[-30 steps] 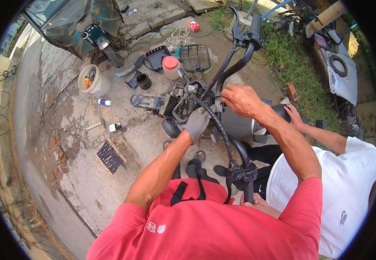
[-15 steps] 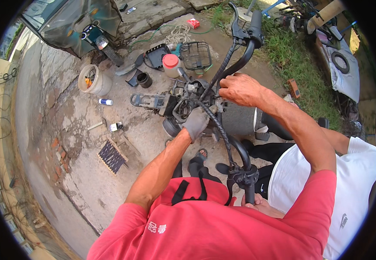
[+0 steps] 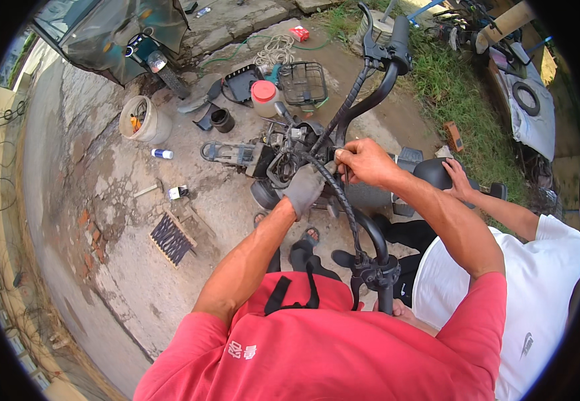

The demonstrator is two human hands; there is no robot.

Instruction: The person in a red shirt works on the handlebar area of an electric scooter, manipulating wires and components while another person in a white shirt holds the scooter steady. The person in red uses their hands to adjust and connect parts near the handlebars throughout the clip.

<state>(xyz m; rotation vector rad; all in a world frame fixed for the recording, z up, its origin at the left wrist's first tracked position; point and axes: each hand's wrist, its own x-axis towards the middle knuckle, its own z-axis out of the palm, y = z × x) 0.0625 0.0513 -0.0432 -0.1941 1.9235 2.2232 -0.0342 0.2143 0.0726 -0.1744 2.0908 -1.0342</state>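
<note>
My left hand, in a grey glove, is closed at the stripped front end of a vehicle, just beside a wrapped cable. What its fingers grip is hidden. My bare right hand pinches close to the base of the black handlebar, right of the left hand. The thing between its fingertips is too small to name. Cables wrapped in black run along the handlebar, which reaches from the top of the view down to a black grip near my body.
A person in a white shirt stands at right, one hand on a black seat, another hand by the near grip. On the ground lie a white bucket, a red-lidded container, a black wire basket and coiled rope.
My right hand has moved down and slightly nearer my left hand. The other person's hand now shows on the black seat. My left hand has barely moved.
</note>
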